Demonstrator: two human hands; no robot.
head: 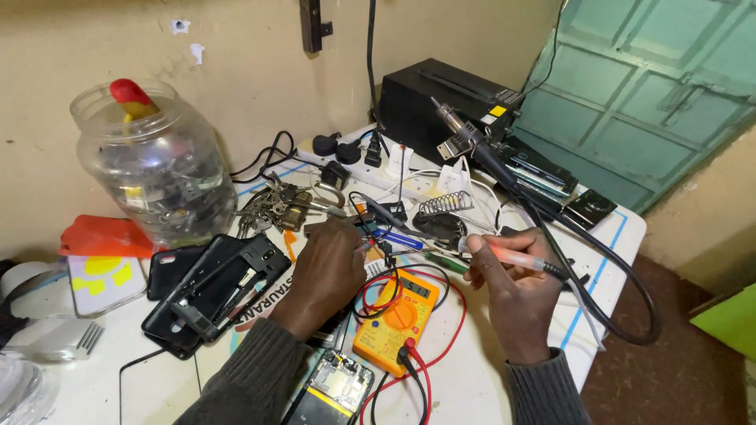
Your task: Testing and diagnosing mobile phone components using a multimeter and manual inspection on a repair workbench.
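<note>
Head view, right hand (516, 295) pinching soldering iron (512, 258), long axis level, tip pointing left, left hand (331, 267) curled over small board (365, 224).

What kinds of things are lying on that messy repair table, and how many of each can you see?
Orange meters: 1
Opened phones: 2
Clear jars: 1
Key bunches: 1
Soldering irons, in the right hand: 1
Black boxes: 1
Total: 7

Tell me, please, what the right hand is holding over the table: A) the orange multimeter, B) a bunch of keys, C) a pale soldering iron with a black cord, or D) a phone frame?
C: the right hand grips the soldering iron, tip pointing left, while the multimeter lies on the table.
</note>
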